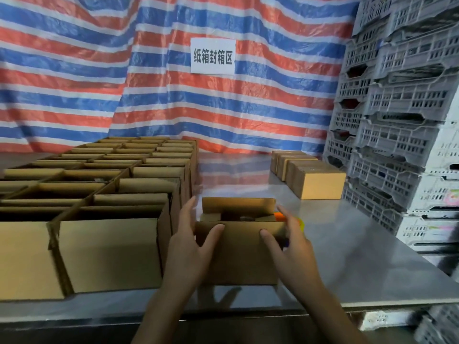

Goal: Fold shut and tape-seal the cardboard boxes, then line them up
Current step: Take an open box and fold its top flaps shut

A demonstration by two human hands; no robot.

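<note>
An open cardboard box [238,254] stands near the table's front edge, its far flap upright and its near flap half lowered. My left hand [191,247] lies against the box's left side, thumb on the near flap. My right hand [285,244] lies against its right side, thumb on the same flap. Fingers of both hands are fairly straight. An orange and yellow object [282,216], perhaps a tape dispenser, shows behind my right hand, mostly hidden. Closed boxes [315,181] stand in a row at the back right.
Several open boxes [104,194] fill the left half of the steel table [360,256] in tight rows. Stacked grey plastic crates [397,120] rise along the right side. A striped tarp with a white paper sign [212,55] hangs behind.
</note>
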